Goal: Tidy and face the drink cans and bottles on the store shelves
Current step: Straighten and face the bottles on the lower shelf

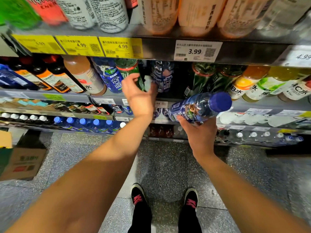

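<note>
Right hand: my right hand grips a blue-capped drink bottle round its lower body, fingers curled under it; the bottle lies tilted, cap pointing right, in front of the shelf edge.
Left hand: my left hand reaches into the middle shelf, fingers loosely bent and apart, thumb near a green bottle, fingertips at a dark blue bottle; I cannot tell whether it actually grasps either.
Middle shelf: left of the hand stand a blue-labelled bottle, a brownish juice bottle and dark bottles with orange labels; to the right, green-patterned bottles and pale fruit-drink bottles.
Upper shelf: blurred cans and peach-coloured bottles above yellow price tags marked 4.99 and a white tag marked 3.99.
Lower shelves: rows of blue-capped bottles and white-capped ones.
Floor: my black shoes with pink laces on speckled tiles; a cardboard box at left.
</note>
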Available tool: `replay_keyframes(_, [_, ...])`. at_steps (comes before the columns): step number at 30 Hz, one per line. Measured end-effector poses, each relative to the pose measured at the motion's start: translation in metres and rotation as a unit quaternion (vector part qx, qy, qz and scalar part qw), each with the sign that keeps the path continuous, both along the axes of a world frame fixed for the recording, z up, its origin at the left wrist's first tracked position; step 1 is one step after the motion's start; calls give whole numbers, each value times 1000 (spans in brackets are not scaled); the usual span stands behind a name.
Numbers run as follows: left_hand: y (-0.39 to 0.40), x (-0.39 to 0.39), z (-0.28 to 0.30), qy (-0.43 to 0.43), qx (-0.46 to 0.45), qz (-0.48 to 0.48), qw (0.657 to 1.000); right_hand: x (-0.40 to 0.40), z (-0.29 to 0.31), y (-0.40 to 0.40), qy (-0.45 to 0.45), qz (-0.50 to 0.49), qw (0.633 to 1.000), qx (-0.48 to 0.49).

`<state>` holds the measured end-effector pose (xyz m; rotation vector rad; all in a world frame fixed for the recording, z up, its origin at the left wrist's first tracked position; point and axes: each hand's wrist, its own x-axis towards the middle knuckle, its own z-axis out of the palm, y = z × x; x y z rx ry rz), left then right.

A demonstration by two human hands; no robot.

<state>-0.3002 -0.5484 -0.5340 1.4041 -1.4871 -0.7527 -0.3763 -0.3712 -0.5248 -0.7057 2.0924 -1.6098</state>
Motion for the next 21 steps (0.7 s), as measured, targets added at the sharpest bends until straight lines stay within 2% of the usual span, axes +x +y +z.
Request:
replay_keyframes(2, [-1, 10, 3, 40, 21, 97, 994, 0, 0, 0, -5, -10, 1000, 1])
replay_keyframes(3, [-2, 11, 6, 43, 57, 105, 992, 0, 0, 1, -4, -14, 1000, 2])
replay_keyframes(6, [-17, 7, 4, -4, 97, 63, 993, 0, -3, 5, 15, -12, 1000, 16])
replay_keyframes(12, [-41, 3, 5, -50, 127, 99, 986, -1, -11, 14, 1, -20, 999, 29])
replay_keyframes(19, [-31, 23, -1, 5, 103, 47, 994, -5, -6, 21, 16, -9, 999, 31])
replay_keyframes(21, [-19, 30, 0, 59, 95, 35, 993, -6, -4, 22, 9, -9, 999, 34])
